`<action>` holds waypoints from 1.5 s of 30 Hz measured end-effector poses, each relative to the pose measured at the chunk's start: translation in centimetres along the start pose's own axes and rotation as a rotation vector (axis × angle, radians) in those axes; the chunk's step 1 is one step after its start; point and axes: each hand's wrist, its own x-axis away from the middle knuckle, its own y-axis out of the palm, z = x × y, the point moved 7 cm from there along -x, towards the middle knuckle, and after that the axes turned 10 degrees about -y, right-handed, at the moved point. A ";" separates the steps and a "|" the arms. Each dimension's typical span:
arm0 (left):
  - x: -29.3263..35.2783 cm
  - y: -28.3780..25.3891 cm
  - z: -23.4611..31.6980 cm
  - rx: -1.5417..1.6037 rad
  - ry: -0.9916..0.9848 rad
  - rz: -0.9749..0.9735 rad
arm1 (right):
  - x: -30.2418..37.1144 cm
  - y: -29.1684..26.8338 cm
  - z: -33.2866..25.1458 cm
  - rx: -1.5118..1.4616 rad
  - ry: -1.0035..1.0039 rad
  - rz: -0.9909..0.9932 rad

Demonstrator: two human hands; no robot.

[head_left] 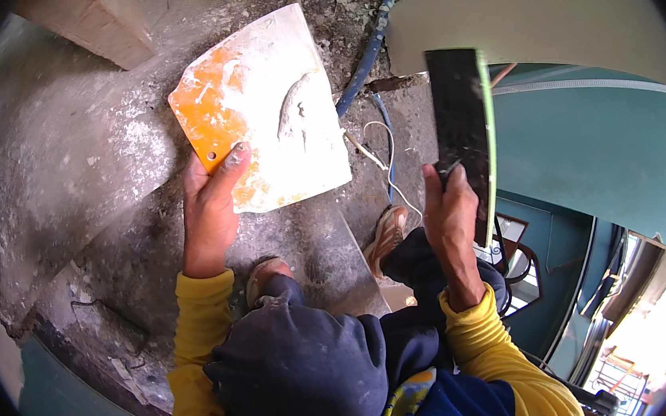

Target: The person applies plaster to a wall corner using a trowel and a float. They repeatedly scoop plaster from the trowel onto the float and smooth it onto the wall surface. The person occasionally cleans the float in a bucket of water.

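An orange board in one hand, a long black tool in the other

We see a left hand [211, 212] near the middle of the frame, a bit to the left. It is clamped on the bottom left corner of an orange board [265, 126]. The thumb lies on top, close to a small round hole [212, 155]. The other fingers go behind the board, so we cannot tell just how they sit. The board fills the upper middle of the frame. White paste covers most of it, and a thick lump of paste [299, 107] sits on its right part.

Right of the middle, we see the right hand [451, 209] clamped on the low end of a long, flat black tool [460, 107]. The tool stands up and down in the frame, with a bright green edge [487, 113] on its right side. It is apart from the board. We cannot see all the fingers.

Between the two, a blue hose [374, 48] runs up to the top, and a thin white cord [386, 155] loops below it. Lower down, we see two shoes [389, 235], a dark blue knee [297, 380] and yellow sleeves [202, 309]. A blue-green wall [583, 136] is at the right.
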 end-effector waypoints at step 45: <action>-0.1 -0.5 -0.7 -0.037 -0.040 -0.067 | -2.2 -4.0 -0.8 -0.161 0.057 0.215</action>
